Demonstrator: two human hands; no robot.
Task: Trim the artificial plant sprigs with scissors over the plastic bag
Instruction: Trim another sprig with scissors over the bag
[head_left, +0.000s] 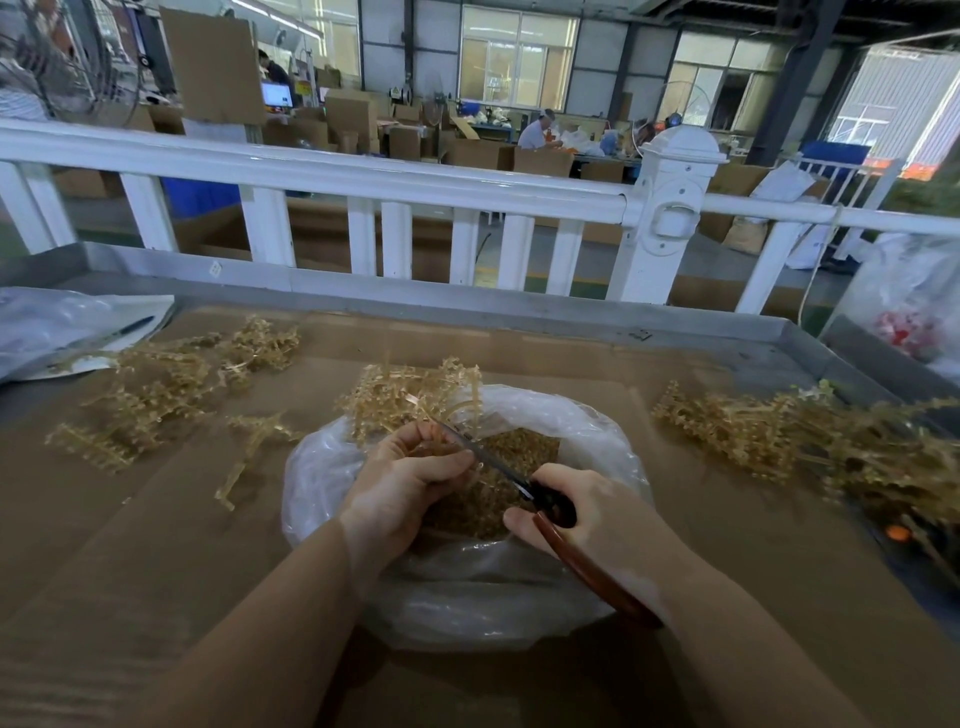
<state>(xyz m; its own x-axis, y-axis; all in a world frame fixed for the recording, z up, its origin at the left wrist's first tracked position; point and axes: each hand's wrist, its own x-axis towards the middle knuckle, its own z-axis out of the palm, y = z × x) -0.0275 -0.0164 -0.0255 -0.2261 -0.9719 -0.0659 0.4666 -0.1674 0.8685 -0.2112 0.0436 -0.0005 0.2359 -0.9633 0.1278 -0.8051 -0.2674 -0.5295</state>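
— Biggest first? Table (675, 364), cardboard-lined, grey rim at the far edge; white fence (363, 182) right behind it.

— And on the cardboard?

— Clear bag (597, 441) in the middle, mouth rolled open; full of tan clippings (519, 447); both hands over it.

— Loose sprigs?

— Right pile (779, 431) well apart from the bag, running off blurred toward the edge; left pile (156, 384) spread flat, also apart from the bag; white bag (78, 332) at the far left corner, touching that pile's far edge.

— Held sprig?

— Sprig (410, 395) above the bag's far rim, tips fanning up and away; stem end down in the left hand (400, 483).

— Grip there?

— Fingers curled, thumb pressed over, pinching the stem.

— Scissors?

— Scissors (498, 467) in the right hand (587, 514); fingers wrapped round the dark handles, reddish handle running back under the wrist; blades angled up-left, meeting the stem just beside the left fingertips; hard to tell whether the blades are parted or pressed together.

— Smallest?

— Stray cuttings (244, 457) on the cardboard left of the bag; orange dot (897, 532) near the right edge, too blurred to name.
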